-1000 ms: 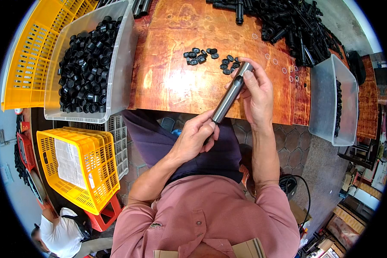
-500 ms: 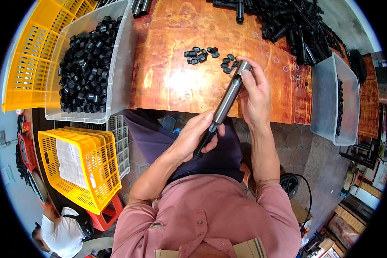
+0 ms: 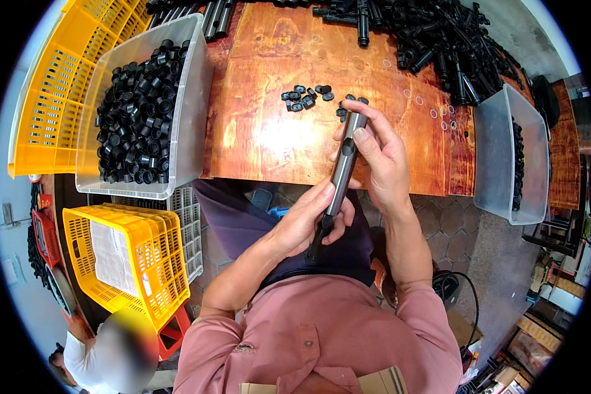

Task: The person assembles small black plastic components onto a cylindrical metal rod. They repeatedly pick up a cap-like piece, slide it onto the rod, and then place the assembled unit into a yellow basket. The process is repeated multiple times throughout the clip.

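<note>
Both of my hands hold a grey metal tube (image 3: 342, 169), tilted with its far end over the table's near edge. An oval opening shows in its side near that end. My right hand (image 3: 386, 157) is closed round the far end, thumb on the near side and fingers over the tip. My left hand (image 3: 308, 217) wraps the lower end, where a black rod-like part (image 3: 320, 238) sticks out toward my lap. Just beyond the tube's tip lie a few small black oval pieces (image 3: 341, 113), partly hidden by my right hand. Another cluster of black oval pieces (image 3: 302, 98) lies to their left.
A clear bin (image 3: 190, 118) of black caps (image 3: 138, 125) stands at left beside yellow crates (image 3: 157, 259). Black tubular parts (image 3: 433, 39) are heaped at the far right, near thin clear rings (image 3: 433, 113) and another clear bin (image 3: 496, 161). A person (image 3: 88, 361) is at lower left.
The tube has swung more upright and shifted slightly left at its far end, with my right hand on it. My left hand has moved up and right, and now covers the joint with the black part.
</note>
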`<state>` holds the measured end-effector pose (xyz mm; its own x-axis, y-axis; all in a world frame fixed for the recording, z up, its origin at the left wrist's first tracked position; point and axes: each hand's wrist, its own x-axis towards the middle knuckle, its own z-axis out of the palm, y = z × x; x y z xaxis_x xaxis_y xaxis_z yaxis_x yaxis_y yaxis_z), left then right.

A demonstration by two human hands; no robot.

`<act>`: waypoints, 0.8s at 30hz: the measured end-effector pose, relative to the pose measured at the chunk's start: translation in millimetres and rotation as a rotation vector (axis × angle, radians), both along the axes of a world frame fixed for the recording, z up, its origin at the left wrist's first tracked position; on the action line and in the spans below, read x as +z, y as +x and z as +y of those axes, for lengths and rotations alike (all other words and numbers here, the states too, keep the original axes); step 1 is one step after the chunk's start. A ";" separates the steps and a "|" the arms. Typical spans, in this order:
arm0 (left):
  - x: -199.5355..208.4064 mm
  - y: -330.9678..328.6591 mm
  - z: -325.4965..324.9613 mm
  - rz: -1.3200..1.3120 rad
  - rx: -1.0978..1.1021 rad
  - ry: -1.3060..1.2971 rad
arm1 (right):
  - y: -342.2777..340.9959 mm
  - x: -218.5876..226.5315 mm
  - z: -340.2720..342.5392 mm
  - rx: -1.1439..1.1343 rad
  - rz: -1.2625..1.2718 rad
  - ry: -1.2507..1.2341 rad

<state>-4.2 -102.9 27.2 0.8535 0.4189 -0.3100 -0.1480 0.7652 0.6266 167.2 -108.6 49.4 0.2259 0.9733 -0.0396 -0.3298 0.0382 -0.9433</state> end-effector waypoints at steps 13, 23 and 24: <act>1.5 12.6 54.4 -0.074 0.600 0.085 | -53.3 -19.8 -40.4 0.097 -0.438 -0.238; -9.5 19.7 108.9 -0.241 0.828 -0.132 | -55.3 -32.9 -48.9 -0.098 -0.427 -0.097; -9.7 20.5 108.2 -0.238 0.846 -0.153 | -53.4 -33.9 -50.8 -0.192 -0.417 -0.004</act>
<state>16.3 5.3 17.5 0.3259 0.9065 -0.2684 -0.8146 0.4133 0.4070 113.8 -159.4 15.6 0.3999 0.9122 0.0894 0.0905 0.0578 -0.9942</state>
